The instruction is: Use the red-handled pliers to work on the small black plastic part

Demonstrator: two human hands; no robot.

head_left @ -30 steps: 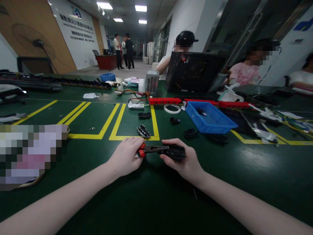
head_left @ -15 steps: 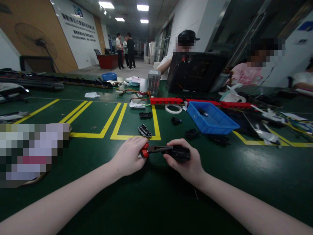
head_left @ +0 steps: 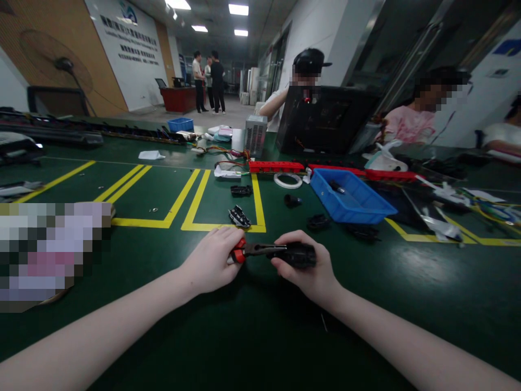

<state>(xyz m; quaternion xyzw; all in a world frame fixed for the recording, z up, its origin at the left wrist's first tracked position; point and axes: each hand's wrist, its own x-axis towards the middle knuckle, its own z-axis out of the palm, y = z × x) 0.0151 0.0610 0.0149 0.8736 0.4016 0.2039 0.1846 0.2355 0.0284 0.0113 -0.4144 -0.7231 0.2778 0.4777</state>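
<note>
My left hand (head_left: 217, 256) is closed around the red handles of long-nose pliers (head_left: 260, 249), whose jaws point right. In my right hand (head_left: 313, 266) is a dark black plastic part (head_left: 300, 254), gripped between thumb and fingers. The plier tips meet the left end of this part; whether they pinch it I cannot tell. Beyond my hands, a black part with silvery details (head_left: 239, 216) lies on the green table by the yellow tape, and a smaller black piece (head_left: 241, 190) sits farther back. A short black cylinder (head_left: 292, 200) rests to their right.
A blue tray (head_left: 352, 196) with a dark item inside stands at right, with black parts (head_left: 318, 221) before it. Behind are a tape roll (head_left: 287, 180), red strips (head_left: 277, 166), a metal box (head_left: 255, 134) and a large black case (head_left: 325, 119). Co-workers sit across the table.
Both hands keep their grips with almost no movement; the plier jaws still meet the black part. The whole view has shifted very slightly.
</note>
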